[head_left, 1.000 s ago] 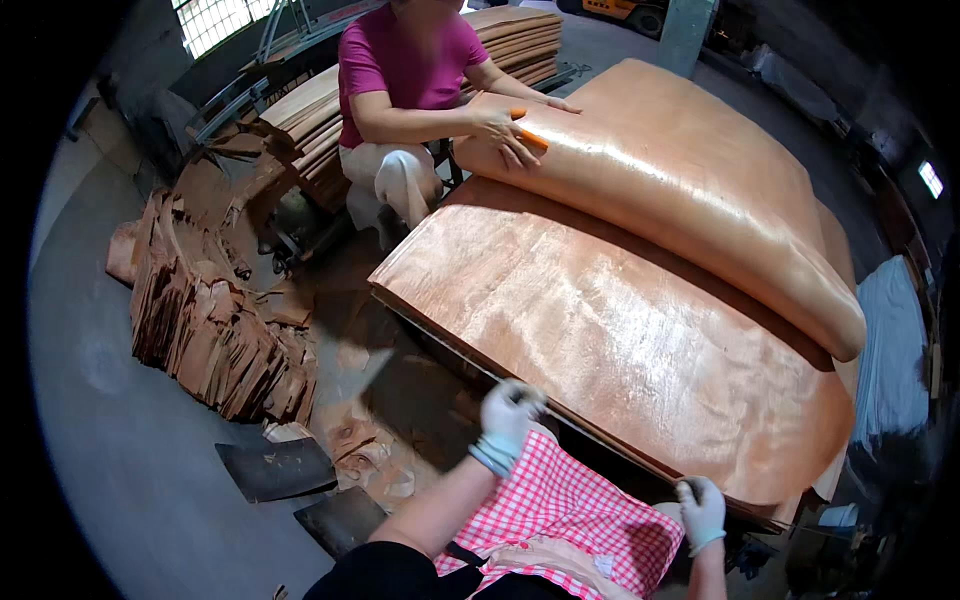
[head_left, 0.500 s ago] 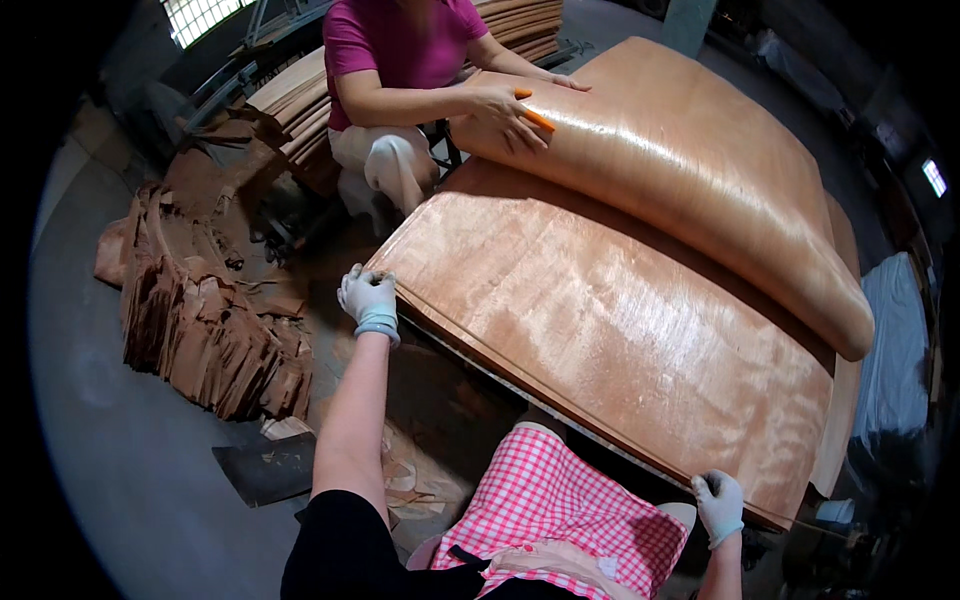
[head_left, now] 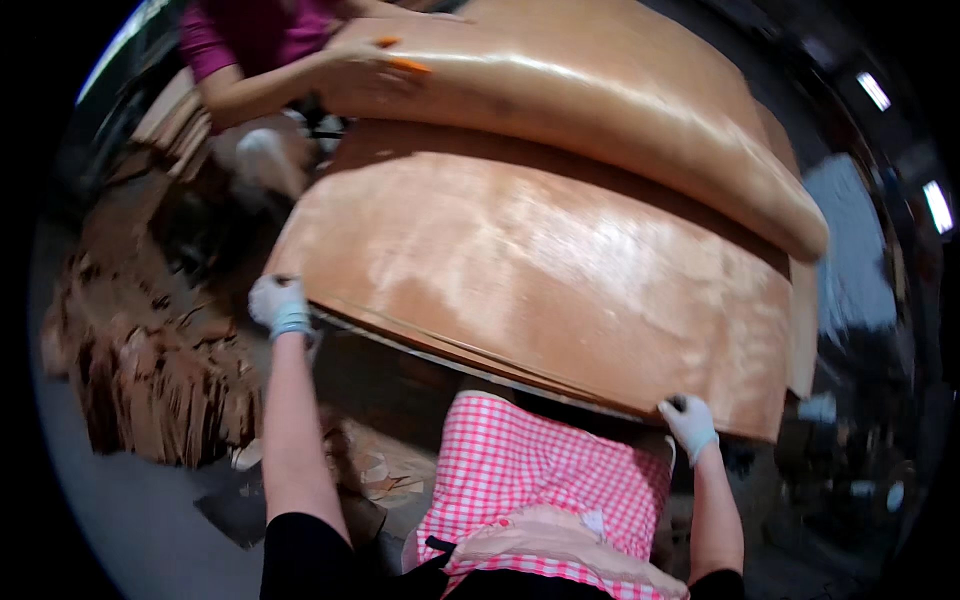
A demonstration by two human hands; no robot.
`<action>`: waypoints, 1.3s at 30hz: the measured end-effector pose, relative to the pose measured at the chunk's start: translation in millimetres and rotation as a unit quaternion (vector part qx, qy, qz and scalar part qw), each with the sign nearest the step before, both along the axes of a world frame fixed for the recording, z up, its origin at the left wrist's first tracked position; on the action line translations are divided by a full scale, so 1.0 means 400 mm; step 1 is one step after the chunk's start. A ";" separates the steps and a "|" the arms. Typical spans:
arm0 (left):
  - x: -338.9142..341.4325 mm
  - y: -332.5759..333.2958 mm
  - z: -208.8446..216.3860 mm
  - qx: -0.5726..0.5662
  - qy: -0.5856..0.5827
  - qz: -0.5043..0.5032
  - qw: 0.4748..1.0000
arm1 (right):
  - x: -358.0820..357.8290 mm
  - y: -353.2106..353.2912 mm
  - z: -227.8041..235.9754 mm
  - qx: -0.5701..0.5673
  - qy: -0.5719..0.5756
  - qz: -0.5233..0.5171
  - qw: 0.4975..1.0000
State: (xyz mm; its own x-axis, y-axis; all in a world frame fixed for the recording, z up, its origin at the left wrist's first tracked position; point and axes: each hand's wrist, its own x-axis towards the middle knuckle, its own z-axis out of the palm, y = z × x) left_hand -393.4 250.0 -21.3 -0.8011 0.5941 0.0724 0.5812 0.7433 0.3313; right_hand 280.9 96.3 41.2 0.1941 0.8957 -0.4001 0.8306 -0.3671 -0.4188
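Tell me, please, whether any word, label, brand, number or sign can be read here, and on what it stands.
None: no text can be read anywhere.
The wood sheet shows only grain and shine.
The pale patch on the checked apron is too small and blurred to tell whether it bears print.

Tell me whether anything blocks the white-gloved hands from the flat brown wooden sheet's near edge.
Nothing visible does. The left hand is at the near-left corner of the flat sheet, the right hand at its near edge farther right. The curved brown wooden sheet lies along its far side.
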 end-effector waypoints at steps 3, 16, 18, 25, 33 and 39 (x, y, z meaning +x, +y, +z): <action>0.031 0.003 -0.010 0.072 -0.002 0.026 0.997 | 0.048 -0.003 0.023 -0.032 -0.051 -0.027 0.998; 0.538 -0.063 0.081 0.199 -0.084 -0.292 0.932 | 0.038 0.029 -0.012 -0.108 -0.040 -0.026 0.993; 0.836 -0.149 0.057 0.134 0.034 -0.492 0.860 | 0.045 0.028 -0.037 -0.083 -0.051 -0.015 0.995; 1.330 -0.290 0.041 -0.044 -0.028 -0.630 0.775 | 0.073 0.003 -0.046 -0.080 -0.011 -0.010 0.997; 1.295 -0.273 0.031 -0.056 -0.023 -0.608 0.791 | 0.573 -0.150 0.010 -0.047 0.009 -0.031 0.998; 1.298 -0.276 0.038 -0.061 -0.017 -0.607 0.792 | 0.985 -0.295 0.038 -0.084 -0.098 -0.148 0.980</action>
State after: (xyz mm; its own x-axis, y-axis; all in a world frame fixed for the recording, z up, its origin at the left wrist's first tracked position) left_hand 125.9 139.5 -6.2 0.3656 0.9292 -0.0546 0.8846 -0.3286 0.3310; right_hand 674.8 -21.7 56.2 0.5241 0.7132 -0.4655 0.7354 -0.6546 -0.1750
